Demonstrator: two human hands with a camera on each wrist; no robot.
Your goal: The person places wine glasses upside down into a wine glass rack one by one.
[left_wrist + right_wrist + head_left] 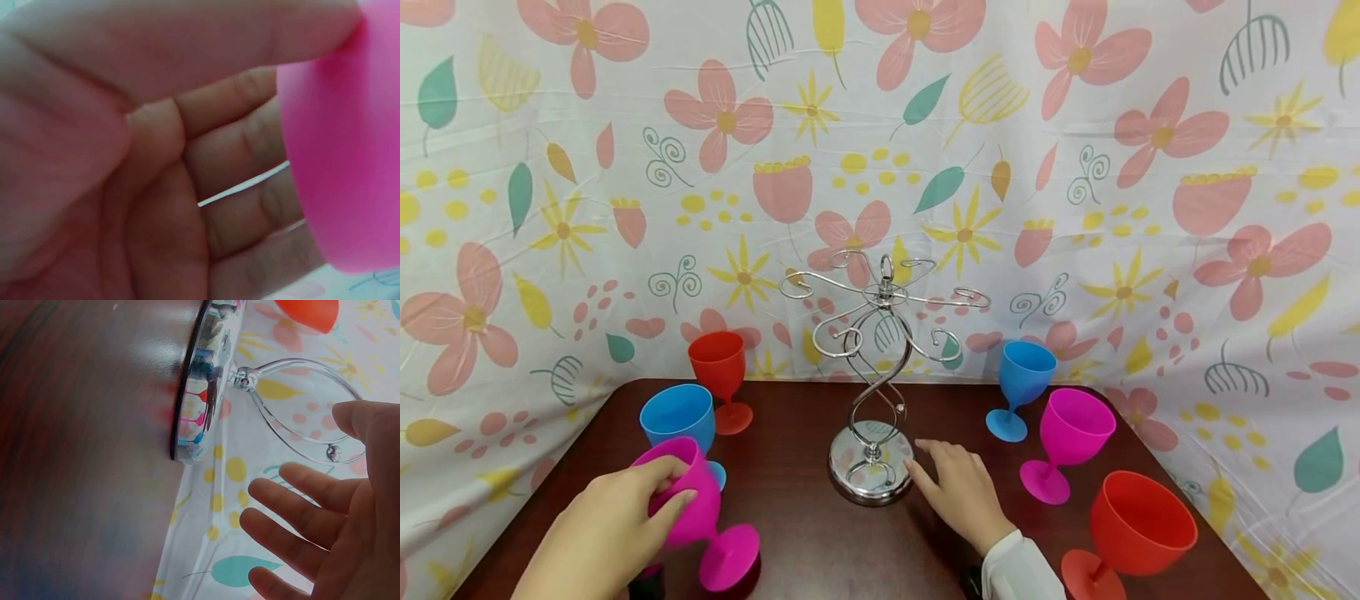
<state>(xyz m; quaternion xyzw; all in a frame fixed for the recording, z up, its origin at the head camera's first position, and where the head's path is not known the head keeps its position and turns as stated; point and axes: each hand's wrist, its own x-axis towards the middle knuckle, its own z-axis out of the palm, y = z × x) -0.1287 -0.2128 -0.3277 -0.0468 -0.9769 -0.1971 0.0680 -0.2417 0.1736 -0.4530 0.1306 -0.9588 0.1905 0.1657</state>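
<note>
My left hand (610, 517) pinches the bowl of a magenta plastic goblet (702, 504), thumb on the near side and fingers round the far side. The goblet leans, its foot low over the front left of the table. In the left wrist view the thumb presses the goblet's wall (350, 169). At the centre stands a chrome wine glass rack (874, 487) with curled arms and a round mirrored base. Beside that base, on its right, my right hand (964, 492) is held with fingers spread and holds nothing; the right wrist view shows the loose fingers (300, 512).
On the left, a blue goblet (677, 415) stands behind the held one, with a red goblet (718, 367) farther back. Along the right side stand a blue goblet (1026, 375), a magenta goblet (1075, 427) and a red goblet (1138, 525). A flowered cloth (880, 125) hangs behind the dark table (850, 558).
</note>
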